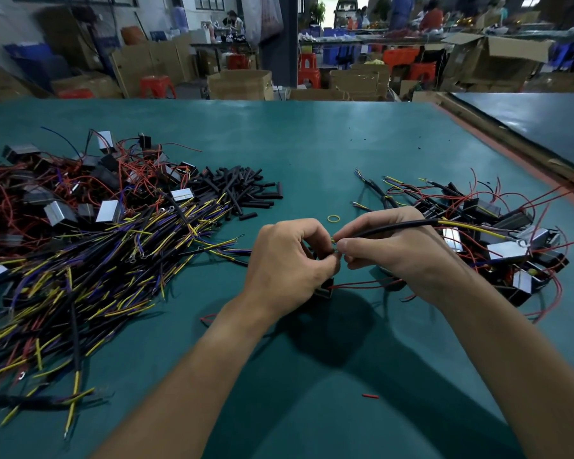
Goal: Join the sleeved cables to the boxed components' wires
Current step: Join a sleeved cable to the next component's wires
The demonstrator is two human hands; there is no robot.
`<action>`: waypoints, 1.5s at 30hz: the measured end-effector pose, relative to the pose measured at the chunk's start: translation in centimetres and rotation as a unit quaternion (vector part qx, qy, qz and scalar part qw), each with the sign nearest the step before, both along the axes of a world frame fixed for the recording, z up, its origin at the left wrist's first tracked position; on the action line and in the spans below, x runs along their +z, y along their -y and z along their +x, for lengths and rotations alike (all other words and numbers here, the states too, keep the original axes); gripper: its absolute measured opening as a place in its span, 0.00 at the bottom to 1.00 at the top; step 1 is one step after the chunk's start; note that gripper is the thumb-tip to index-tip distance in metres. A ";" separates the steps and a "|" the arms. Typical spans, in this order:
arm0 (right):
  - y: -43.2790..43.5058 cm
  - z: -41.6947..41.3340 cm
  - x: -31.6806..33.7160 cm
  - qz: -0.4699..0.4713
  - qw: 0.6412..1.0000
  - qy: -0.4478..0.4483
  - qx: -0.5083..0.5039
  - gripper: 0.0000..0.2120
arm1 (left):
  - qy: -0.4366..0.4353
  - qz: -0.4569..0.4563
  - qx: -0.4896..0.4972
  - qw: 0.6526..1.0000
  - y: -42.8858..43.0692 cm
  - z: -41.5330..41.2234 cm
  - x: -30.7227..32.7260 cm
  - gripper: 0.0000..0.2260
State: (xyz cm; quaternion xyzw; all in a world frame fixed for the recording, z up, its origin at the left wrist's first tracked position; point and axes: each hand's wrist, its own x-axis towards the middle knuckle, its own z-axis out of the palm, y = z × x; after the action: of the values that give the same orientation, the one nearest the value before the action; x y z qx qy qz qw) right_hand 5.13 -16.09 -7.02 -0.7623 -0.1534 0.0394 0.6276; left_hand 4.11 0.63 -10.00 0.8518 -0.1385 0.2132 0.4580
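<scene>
My left hand and my right hand meet fingertip to fingertip over the middle of the green table. Between them they pinch thin wire ends. A black sleeved cable lies across my right hand, its yellow lead pointing right. A small black boxed component hangs under my left hand, and its red wires run right beneath my right wrist. The joint itself is hidden by my fingers.
A large heap of sleeved cables with yellow and purple leads fills the left, with boxed components behind it. Cut black sleeves lie beside them. Another pile of boxes with cables sits at the right. A yellow rubber band lies ahead.
</scene>
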 end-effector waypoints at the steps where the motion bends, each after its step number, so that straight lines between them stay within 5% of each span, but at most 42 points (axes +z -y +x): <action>1: 0.0 0.0 0.0 -0.002 1.000 0.003 -0.002 0.07 | -0.005 0.001 -0.003 1.000 0.0 0.0 0.0 0.08; 7: 0.2 0.3 -0.1 -0.004 1.000 0.004 -0.022 0.10 | -0.108 -0.056 -0.096 0.988 -0.9 0.4 0.4 0.05; 25: 0.4 0.3 0.0 0.017 0.999 -0.048 -0.016 0.08 | -0.181 -0.107 -0.163 0.964 -1.4 0.6 0.5 0.06; 45: 0.1 0.1 0.1 -0.018 0.998 -0.053 0.002 0.08 | -0.002 0.045 -0.050 0.998 0.1 0.0 -0.1 0.04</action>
State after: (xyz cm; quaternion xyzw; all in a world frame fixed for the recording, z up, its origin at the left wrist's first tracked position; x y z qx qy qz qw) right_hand 5.22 -16.17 -6.97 -0.7699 -0.1208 0.0843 0.6209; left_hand 4.14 0.57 -10.14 0.8641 -0.1892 0.1819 0.4295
